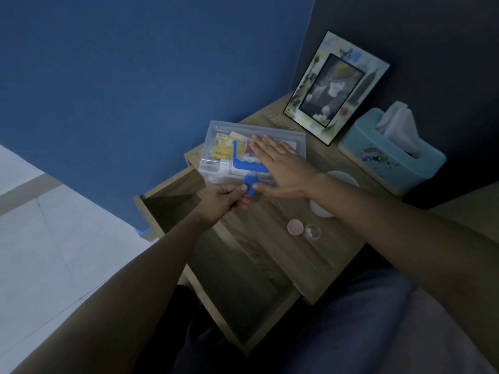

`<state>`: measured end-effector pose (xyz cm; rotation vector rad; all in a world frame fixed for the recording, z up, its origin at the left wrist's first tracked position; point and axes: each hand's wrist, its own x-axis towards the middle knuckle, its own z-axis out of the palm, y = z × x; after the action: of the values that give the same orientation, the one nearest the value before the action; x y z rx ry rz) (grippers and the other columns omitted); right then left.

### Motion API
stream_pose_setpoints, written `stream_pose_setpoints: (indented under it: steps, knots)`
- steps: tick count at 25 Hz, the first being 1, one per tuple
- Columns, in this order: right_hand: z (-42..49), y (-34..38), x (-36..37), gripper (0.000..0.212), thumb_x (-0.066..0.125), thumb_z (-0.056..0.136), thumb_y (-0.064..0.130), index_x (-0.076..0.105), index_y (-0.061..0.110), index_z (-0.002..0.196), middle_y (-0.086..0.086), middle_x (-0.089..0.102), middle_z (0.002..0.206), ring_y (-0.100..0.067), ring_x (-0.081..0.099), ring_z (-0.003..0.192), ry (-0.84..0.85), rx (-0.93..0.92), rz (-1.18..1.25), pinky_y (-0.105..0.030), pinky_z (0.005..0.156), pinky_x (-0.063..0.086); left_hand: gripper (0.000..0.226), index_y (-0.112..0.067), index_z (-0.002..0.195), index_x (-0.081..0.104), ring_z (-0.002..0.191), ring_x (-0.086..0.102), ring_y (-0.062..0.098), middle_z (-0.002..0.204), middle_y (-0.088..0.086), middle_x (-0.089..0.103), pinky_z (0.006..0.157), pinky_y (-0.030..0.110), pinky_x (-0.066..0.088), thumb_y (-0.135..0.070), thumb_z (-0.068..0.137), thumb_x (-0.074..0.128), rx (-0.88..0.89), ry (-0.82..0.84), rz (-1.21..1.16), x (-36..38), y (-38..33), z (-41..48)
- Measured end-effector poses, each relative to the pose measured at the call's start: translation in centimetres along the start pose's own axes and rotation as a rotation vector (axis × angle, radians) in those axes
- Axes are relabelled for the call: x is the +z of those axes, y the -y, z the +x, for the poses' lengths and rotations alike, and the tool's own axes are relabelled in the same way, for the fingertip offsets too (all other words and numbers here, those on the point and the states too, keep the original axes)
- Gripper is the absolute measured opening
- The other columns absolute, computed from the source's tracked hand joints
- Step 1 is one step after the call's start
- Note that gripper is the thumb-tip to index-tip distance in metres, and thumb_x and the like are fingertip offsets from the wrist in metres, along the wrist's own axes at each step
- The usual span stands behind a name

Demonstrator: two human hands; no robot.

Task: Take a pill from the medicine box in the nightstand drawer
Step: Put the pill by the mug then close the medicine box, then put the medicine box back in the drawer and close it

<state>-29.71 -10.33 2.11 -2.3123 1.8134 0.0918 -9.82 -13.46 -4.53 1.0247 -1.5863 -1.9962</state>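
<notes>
A clear plastic medicine box (216, 128) with a blue handle (243, 164) stands on the nightstand top, packets showing through its lid. My right hand (280, 166) lies flat on that lid, fingers spread. My left hand (229, 199) pinches the blue front latch (249, 184) of the box. Nearer me on the top, a small clear pill cup (313, 231) holds white pills, with its pink lid (294, 227) beside it. The nightstand drawer (172, 209) is pulled out to the left, and it looks empty.
A framed photo (334, 87) leans against the dark wall at the back. A teal tissue box (391, 155) sits at the right. A white round object (321, 209) is partly hidden under my right forearm. A second, lower drawer (259, 314) is open toward me.
</notes>
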Motion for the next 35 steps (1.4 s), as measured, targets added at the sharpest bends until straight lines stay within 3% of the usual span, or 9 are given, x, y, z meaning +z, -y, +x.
stream_pose_setpoints:
  steps: [11, 15, 19, 23, 26, 28, 31, 33, 35]
  knots:
    - [0.1, 0.0, 0.4, 0.080, 0.036, 0.092, 0.055, -0.001, 0.014, 0.149, -0.004, -0.004, 0.160, -0.020, -0.005, 0.147, -0.036, 0.023, -0.032, -0.040, 0.118, 0.001, 0.011, -0.009, 0.085, 0.066, 0.071, 0.065, 0.009, 0.080, 0.006, 0.067, 0.069, 0.020, 0.054, -0.014, 0.089, 0.057, 0.024, -0.001, 0.094, 0.2, -0.1, 0.0]
    - [0.1, 0.1, 0.6, 0.079, 0.036, 0.092, 0.055, -0.001, 0.014, 0.149, -0.003, -0.003, 0.160, -0.020, -0.004, 0.147, -0.052, 0.031, -0.052, -0.039, 0.118, 0.003, 0.018, -0.004, 0.082, 0.067, 0.072, 0.063, 0.015, 0.075, 0.008, 0.067, 0.075, 0.031, 0.052, -0.017, 0.090, 0.057, 0.110, -0.192, 0.353, 1.2, 0.3, -0.1]
    - [0.2, 0.1, 0.7, 0.079, 0.035, 0.092, 0.056, -0.002, 0.014, 0.149, -0.003, -0.003, 0.160, -0.020, -0.004, 0.147, -0.050, 0.033, -0.066, -0.038, 0.118, 0.001, 0.017, -0.008, 0.084, 0.068, 0.068, 0.060, 0.003, 0.074, 0.000, 0.067, 0.069, 0.021, 0.049, -0.021, 0.089, 0.059, 0.225, -0.374, 0.525, 2.2, 0.8, 0.1]
    - [0.2, 0.0, 0.5, 0.079, 0.035, 0.092, 0.055, -0.001, 0.013, 0.149, -0.003, -0.002, 0.160, -0.020, -0.003, 0.147, -0.052, 0.037, -0.069, -0.038, 0.118, 0.002, 0.025, 0.000, 0.102, 0.067, 0.090, 0.066, 0.022, 0.097, 0.017, 0.071, 0.084, 0.034, 0.053, -0.019, 0.090, 0.058, 0.302, -0.417, 0.606, 2.6, 0.7, 0.2]
    - [0.0, 0.0, 0.6, 0.079, 0.035, 0.093, 0.055, -0.002, 0.014, 0.149, -0.003, -0.003, 0.160, -0.019, -0.004, 0.147, -0.041, 0.039, -0.073, -0.038, 0.118, 0.002, 0.025, -0.002, 0.107, 0.066, 0.094, 0.065, 0.022, 0.101, 0.015, 0.070, 0.085, 0.033, 0.051, -0.018, 0.091, 0.056, 0.249, -0.411, 0.653, 3.2, 0.4, -0.2]
    - [0.0, 0.1, 0.6, 0.079, 0.035, 0.093, 0.055, -0.003, 0.014, 0.149, -0.003, -0.004, 0.160, -0.019, -0.005, 0.147, -0.034, 0.041, -0.063, -0.037, 0.118, 0.001, 0.020, -0.004, 0.103, 0.066, 0.087, 0.063, 0.016, 0.098, 0.009, 0.068, 0.077, 0.026, 0.048, -0.014, 0.089, 0.056, 0.071, -0.430, 0.648, 2.7, 0.4, -0.6]
    - [-0.1, 0.2, 0.4, 0.078, 0.033, 0.094, 0.055, -0.004, 0.013, 0.149, -0.002, -0.006, 0.160, -0.018, -0.007, 0.147, -0.010, 0.051, -0.006, -0.037, 0.118, 0.000, 0.022, 0.001, 0.104, 0.062, 0.080, 0.058, 0.015, 0.095, 0.009, 0.064, 0.071, 0.026, 0.045, -0.013, 0.092, 0.050, -0.304, -0.823, 0.321, 0.1, -0.9, -1.6]
    - [0.0, 0.2, 0.0, 0.069, 0.027, 0.097, 0.049, 0.000, 0.013, 0.149, -0.002, -0.003, 0.160, -0.018, -0.005, 0.147, 0.003, 0.051, 0.055, -0.039, 0.120, 0.002, 0.030, 0.004, 0.103, 0.061, 0.083, 0.052, 0.021, 0.092, 0.014, 0.059, 0.071, 0.028, 0.036, -0.018, 0.096, 0.041, -0.255, -1.067, 0.307, -1.7, -3.1, -1.9]
    - [0.2, 0.3, -0.4, 0.057, 0.026, 0.099, 0.041, 0.013, 0.015, 0.149, 0.000, 0.008, 0.160, -0.018, 0.004, 0.147, -0.037, 0.065, 0.164, -0.042, 0.120, 0.010, 0.036, -0.002, 0.100, 0.061, 0.092, 0.054, 0.031, 0.089, 0.016, 0.057, 0.070, 0.030, 0.029, -0.027, 0.097, 0.035, -0.078, -1.006, 0.420, -2.5, -5.5, -1.3]
